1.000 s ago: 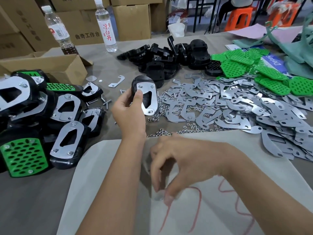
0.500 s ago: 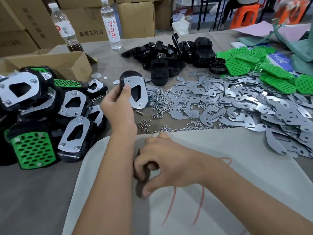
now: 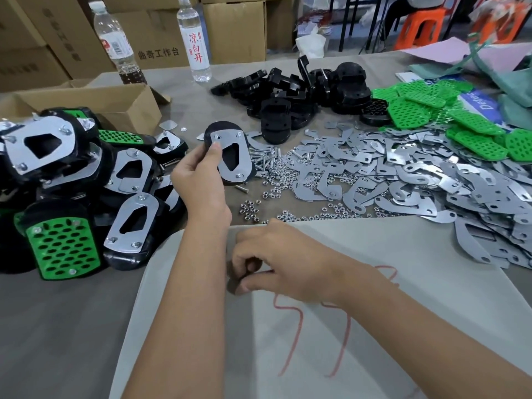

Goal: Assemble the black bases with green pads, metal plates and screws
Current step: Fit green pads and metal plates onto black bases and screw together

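Pale cloth (image 3: pixel 374 254) lies nearest, and on it the right hand (image 3: pixel 285 269) curls its fingertips (image 3: pixel 244 286) into a pinch; what they hold I cannot tell. At eleven o'clock from it the left hand (image 3: pixel 198 180) grips a black base (image 3: pixel 227 152) with a metal plate (image 3: pixel 233 156) on top, thumb pressed on the plate; at two o'clock lie loose plates (image 3: pixel 417 174), farther off green pads (image 3: pixel 426 110).
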A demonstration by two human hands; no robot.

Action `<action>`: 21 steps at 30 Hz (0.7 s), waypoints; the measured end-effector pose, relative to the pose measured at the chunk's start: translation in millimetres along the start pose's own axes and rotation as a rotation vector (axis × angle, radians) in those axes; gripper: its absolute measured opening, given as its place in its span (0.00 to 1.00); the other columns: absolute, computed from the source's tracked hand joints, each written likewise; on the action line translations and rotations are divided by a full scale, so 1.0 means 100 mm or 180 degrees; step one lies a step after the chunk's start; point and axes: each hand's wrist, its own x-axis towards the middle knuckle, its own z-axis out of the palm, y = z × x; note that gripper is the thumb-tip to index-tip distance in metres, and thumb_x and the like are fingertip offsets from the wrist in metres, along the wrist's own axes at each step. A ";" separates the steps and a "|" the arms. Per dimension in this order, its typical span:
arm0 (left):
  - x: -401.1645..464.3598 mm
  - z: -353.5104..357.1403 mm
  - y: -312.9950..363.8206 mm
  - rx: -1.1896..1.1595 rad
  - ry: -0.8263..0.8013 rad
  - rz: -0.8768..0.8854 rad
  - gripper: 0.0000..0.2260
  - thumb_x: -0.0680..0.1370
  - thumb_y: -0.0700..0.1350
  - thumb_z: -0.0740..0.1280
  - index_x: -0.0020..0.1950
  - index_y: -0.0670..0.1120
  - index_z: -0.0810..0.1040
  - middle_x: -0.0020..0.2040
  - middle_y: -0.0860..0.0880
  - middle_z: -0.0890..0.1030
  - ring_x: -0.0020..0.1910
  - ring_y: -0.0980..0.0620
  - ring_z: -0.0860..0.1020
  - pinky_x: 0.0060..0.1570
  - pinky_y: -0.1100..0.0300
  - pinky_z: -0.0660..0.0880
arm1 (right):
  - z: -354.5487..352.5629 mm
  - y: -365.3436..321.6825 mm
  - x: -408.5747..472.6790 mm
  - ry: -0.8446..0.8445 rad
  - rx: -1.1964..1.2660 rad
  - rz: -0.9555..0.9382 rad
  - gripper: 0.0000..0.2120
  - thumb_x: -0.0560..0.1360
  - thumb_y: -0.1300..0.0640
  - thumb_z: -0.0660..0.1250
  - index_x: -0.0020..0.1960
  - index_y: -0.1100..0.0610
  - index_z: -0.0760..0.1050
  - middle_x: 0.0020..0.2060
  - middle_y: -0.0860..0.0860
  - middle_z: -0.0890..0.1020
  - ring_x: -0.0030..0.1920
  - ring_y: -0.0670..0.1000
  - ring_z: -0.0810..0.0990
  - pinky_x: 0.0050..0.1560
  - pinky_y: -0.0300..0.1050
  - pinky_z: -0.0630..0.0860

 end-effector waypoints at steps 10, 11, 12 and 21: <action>-0.15 0.10 -0.08 0.1029 -0.1126 -0.0522 0.08 0.75 0.38 0.75 0.36 0.45 0.86 0.37 0.46 0.86 0.37 0.49 0.83 0.43 0.54 0.83 | -0.49 0.51 -0.15 0.2420 0.1524 0.0726 0.07 0.76 0.70 0.73 0.50 0.60 0.83 0.39 0.54 0.85 0.37 0.48 0.83 0.45 0.41 0.81; -0.18 0.12 -0.09 0.1179 -0.1347 -0.0559 0.07 0.75 0.38 0.75 0.37 0.45 0.85 0.37 0.47 0.86 0.35 0.51 0.83 0.38 0.58 0.82 | -0.53 0.56 -0.17 0.2629 0.1494 0.0771 0.09 0.76 0.69 0.74 0.51 0.57 0.83 0.39 0.52 0.85 0.37 0.47 0.83 0.45 0.41 0.81; -0.21 0.13 -0.10 0.1332 -0.1565 -0.0550 0.07 0.75 0.38 0.75 0.38 0.45 0.85 0.36 0.47 0.86 0.34 0.52 0.83 0.35 0.61 0.80 | -0.55 0.61 -0.18 0.2783 0.1426 0.0803 0.10 0.76 0.69 0.74 0.50 0.55 0.84 0.38 0.49 0.86 0.37 0.47 0.83 0.46 0.41 0.81; -0.40 0.21 -0.12 0.1479 -0.2180 -0.0292 0.03 0.77 0.39 0.74 0.46 0.41 0.87 0.40 0.44 0.85 0.37 0.51 0.80 0.37 0.64 0.75 | -0.53 0.71 -0.14 0.3078 0.0764 0.0774 0.07 0.74 0.64 0.76 0.47 0.52 0.86 0.41 0.48 0.83 0.42 0.52 0.83 0.47 0.58 0.82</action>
